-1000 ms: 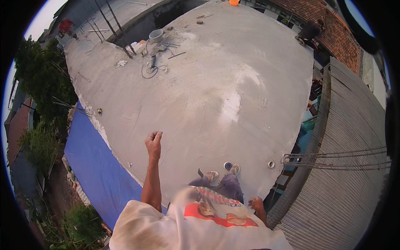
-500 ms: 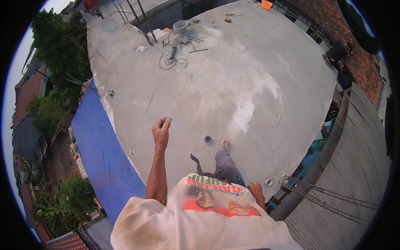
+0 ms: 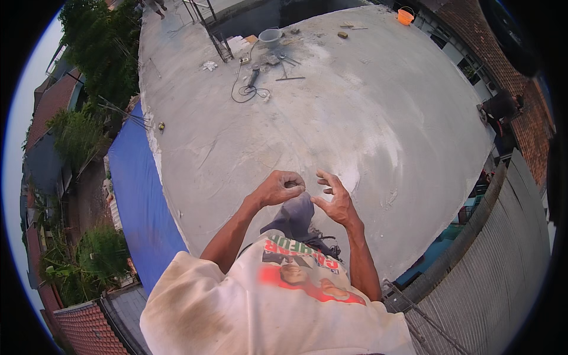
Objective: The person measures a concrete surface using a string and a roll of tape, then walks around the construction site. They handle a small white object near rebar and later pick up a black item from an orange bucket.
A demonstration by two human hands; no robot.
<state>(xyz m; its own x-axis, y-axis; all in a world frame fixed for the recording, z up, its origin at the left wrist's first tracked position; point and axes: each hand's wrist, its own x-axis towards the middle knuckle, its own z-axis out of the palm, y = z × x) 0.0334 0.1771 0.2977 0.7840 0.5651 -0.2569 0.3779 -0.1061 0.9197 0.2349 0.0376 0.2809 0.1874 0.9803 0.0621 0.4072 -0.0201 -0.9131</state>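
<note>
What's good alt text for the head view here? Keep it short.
A person on a bare concrete rooftop holds both hands in front of their chest, left hand curled loosely shut, right hand open with fingers spread. Far across the slab lie a coiled cable, a grey tub and an orange bucket.

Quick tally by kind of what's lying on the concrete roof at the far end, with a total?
Orange bucket: 1
Grey basin: 1
Power tool with coiled black cord: 1
Small brick-like block: 1
Total: 4; the smaller scraps around the basin are too small to count.
</note>
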